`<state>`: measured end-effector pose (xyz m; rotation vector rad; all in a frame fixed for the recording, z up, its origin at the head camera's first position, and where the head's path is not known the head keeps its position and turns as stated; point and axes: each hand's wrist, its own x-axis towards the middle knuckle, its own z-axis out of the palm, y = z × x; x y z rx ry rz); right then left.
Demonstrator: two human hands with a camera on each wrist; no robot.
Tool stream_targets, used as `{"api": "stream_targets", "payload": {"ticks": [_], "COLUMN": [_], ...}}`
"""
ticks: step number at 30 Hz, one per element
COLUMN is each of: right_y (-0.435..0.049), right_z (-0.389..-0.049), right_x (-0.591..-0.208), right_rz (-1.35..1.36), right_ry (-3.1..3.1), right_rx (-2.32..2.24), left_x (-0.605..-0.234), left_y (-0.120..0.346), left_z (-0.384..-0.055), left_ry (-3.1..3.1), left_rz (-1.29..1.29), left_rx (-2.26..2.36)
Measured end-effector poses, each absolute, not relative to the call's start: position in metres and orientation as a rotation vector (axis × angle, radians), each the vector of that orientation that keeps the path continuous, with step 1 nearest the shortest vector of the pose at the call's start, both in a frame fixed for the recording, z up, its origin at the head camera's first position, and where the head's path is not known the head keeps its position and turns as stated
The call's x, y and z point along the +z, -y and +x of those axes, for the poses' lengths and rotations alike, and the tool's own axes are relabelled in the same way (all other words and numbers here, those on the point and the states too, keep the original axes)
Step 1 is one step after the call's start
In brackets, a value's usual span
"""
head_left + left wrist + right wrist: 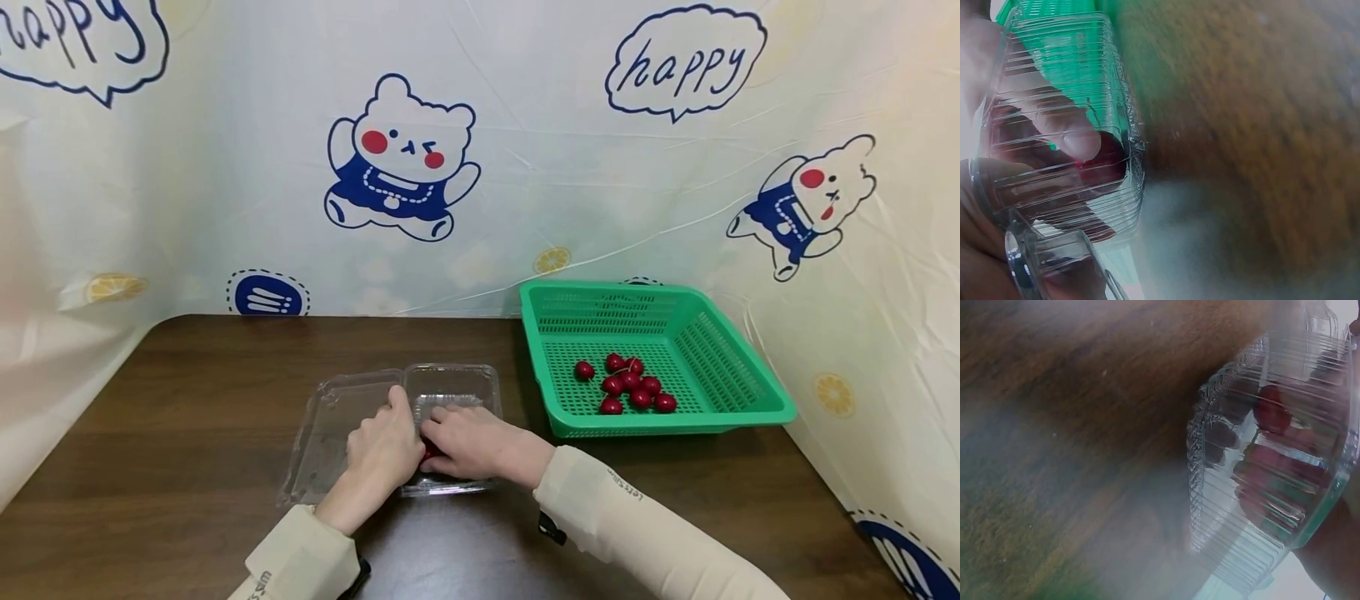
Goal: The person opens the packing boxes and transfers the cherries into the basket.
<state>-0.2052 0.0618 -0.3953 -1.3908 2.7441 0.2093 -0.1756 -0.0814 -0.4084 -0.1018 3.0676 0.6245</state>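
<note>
A clear plastic clamshell box lies unfolded on the table, its lid spread to the left. My left hand grips the box's edge by the hinge, with the thumb pointing up and away; its other fingers are partly hidden. Inside the box, my right hand reaches in from the right and holds a dark red cherry low near the front. Through the ribbed clear wall in the left wrist view, a fingertip presses against that cherry. The right wrist view also shows a cherry beside fingers behind the plastic.
A green slotted basket stands at the back right, with several cherries on its floor. The brown wooden table extends to a printed curtain behind.
</note>
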Motion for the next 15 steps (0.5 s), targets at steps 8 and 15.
{"api": "stream_targets", "payload": {"ticks": [8,15], "right_y": [-0.0622,-0.065], "right_z": [-0.2079,-0.2081], "right_x": [-0.3931,-0.3936], "right_rz": [-1.338,-1.341], "right_ry": [-2.712,-2.694], "right_rx": [0.231,0.219], "left_x": [-0.4083,-0.4084], "left_y": [0.0815,0.0811], "left_z": [-0.1752,-0.1751], "left_ry": [-3.08,-3.078], "left_rz": [-0.106,-0.105], "left_rx": [0.626,0.634]}}
